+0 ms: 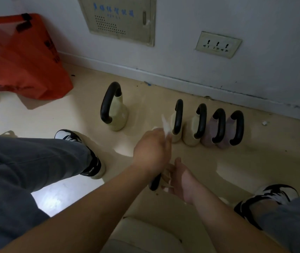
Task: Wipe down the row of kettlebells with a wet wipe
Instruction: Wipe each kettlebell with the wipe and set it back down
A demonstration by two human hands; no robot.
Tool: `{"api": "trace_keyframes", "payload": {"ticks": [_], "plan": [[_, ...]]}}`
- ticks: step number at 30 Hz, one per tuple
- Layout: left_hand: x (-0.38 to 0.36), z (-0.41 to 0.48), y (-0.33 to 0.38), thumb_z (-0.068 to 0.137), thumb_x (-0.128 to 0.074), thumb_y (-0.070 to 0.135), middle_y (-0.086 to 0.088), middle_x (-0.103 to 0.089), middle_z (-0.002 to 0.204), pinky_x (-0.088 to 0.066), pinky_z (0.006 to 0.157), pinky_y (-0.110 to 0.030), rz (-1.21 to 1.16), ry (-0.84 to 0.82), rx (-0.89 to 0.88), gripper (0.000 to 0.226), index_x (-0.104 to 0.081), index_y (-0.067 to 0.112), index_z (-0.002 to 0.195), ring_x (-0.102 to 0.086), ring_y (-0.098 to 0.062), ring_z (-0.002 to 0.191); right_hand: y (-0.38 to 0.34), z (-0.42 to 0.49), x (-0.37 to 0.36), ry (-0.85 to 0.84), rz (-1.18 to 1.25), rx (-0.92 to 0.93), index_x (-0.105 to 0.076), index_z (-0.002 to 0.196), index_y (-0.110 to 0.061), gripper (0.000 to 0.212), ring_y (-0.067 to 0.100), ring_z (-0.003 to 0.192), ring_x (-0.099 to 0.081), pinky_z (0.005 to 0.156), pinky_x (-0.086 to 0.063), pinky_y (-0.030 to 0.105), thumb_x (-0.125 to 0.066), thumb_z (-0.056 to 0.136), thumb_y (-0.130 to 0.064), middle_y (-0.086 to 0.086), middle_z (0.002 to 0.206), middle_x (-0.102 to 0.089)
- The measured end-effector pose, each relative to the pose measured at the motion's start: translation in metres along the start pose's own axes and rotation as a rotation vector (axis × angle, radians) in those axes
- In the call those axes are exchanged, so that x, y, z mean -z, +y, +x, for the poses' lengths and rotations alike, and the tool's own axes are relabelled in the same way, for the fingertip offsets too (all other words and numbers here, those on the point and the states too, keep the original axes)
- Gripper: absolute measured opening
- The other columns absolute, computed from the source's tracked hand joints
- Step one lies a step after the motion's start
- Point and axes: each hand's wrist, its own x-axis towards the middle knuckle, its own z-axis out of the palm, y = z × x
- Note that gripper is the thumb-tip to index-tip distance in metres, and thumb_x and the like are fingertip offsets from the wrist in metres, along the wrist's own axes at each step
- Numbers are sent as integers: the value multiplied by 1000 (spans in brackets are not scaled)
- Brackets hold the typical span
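Note:
Several kettlebells with black handles stand in a row on the beige floor by the wall: a large cream kettlebell (117, 114), two small cream kettlebells (191, 134) and two small mauve kettlebells (226, 136). My left hand (152, 150) pinches a white wet wipe (166, 126), blurred, just in front of the nearest small cream kettlebell (174, 137). Below it my right hand (181, 179) grips another small kettlebell (155, 181). Only that kettlebell's black handle and a bit of pale body show; my left wrist hides the rest.
An orange bag (17, 57) lies against the wall at the left. A wall socket (218, 45) and a vented panel (120, 17) are above the skirting. My shoes (90, 161) (273, 196) flank the hands. A pale cushion edge (145, 234) is at the bottom.

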Motion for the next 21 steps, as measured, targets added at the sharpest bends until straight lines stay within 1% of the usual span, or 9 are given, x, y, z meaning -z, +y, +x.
{"api": "trace_keyframes", "payload": {"ticks": [3, 5, 7, 11, 16, 18, 19, 20, 21], "plan": [[-33, -29, -21, 98, -47, 31, -10, -53, 142, -25, 119, -44, 622, -357, -460, 43, -56, 13, 136, -35, -31, 142, -1, -1, 10, -44, 73, 26, -58, 141, -21, 84, 25, 116, -59, 105, -45, 43, -7, 98, -72, 16, 138, -62], [-49, -55, -34, 98, -46, 37, -12, -43, 153, 9, 121, -58, 1098, -618, -658, 51, -53, 12, 141, -8, -36, 152, -1, -3, 13, -8, 90, 34, -55, 143, -19, 83, 30, 114, -63, 92, -51, 44, -8, 99, -71, 11, 134, -66], [-57, -72, -34, 99, -47, 39, -14, -51, 147, 20, 115, -62, 1395, -788, -740, 47, -58, 14, 137, -20, -39, 148, -1, -5, 14, 45, 70, 39, -46, 148, -16, 82, 29, 111, -62, 82, -49, 41, -11, 99, -71, 9, 137, -63], [-53, -62, -24, 100, -52, 29, -8, -61, 135, -6, 123, -52, 1417, -859, -824, 34, -62, 17, 130, -40, -33, 139, -3, -6, 9, 108, -25, 49, -50, 145, -16, 78, 29, 106, -63, 75, -50, 37, -18, 100, -70, 5, 123, -68], [-33, -35, -28, 101, -37, 42, -6, -38, 157, 10, 121, -52, 1465, -623, -865, 56, -39, 16, 151, -13, -32, 152, -2, -1, 1, 131, -6, 40, -66, 127, -13, 77, 32, 102, -67, 83, -52, 41, -21, 100, -70, 12, 111, -74], [-48, -66, -46, 102, -21, 39, 20, -56, 138, 17, 116, -32, 1368, -855, -576, 48, -53, 44, 138, -35, -5, 141, -2, -5, 3, 126, -22, 27, -60, 135, -12, 81, 32, 112, -65, 90, -51, 43, -19, 99, -71, 12, 122, -71], [-56, -81, -61, 100, -14, 41, 37, -61, 117, 19, 108, -18, 1279, -769, -565, 52, -58, 61, 120, -37, 13, 125, -3, -8, 4, 109, -45, 26, -54, 142, -13, 81, 31, 120, -61, 98, -49, 45, -17, 99, -71, 11, 133, -65], [-56, -85, -66, 99, -19, 47, 44, -60, 104, 16, 105, -10, 1302, -718, -585, 47, -61, 66, 108, -36, 15, 118, -4, -11, 5, 95, -64, 27, -47, 148, -14, 80, 31, 126, -57, 103, -46, 46, -15, 100, -70, 10, 141, -60], [-51, -86, -65, 97, -35, 52, 38, -64, 107, 12, 112, -12, 1437, -870, -626, 33, -65, 59, 109, -38, 9, 120, -6, -14, 6, 92, -70, 30, -46, 148, -15, 79, 30, 126, -56, 103, -46, 44, -13, 100, -69, 9, 142, -58]]}}
